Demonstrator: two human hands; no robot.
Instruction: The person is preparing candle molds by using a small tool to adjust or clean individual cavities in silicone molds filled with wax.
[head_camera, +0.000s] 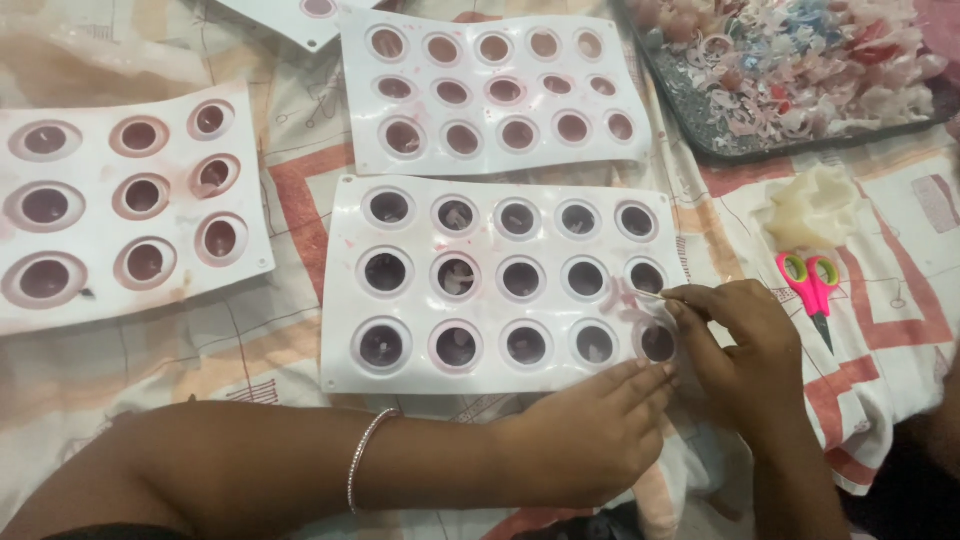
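Left forearm lies across, left hand (590, 430) flat with fingers extended; right hand (735, 345) pinches thumb and forefinger together.

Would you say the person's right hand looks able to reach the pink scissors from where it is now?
Probably yes. The right hand sits at the white mould's right edge, pinching a thin stick, and the pink scissors lie on open cloth just to its right with nothing between. It would likely have to free its grip first.

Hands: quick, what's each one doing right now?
Left hand: open, fingers flat on the mould edge.
Right hand: pinched shut on a thin stick.
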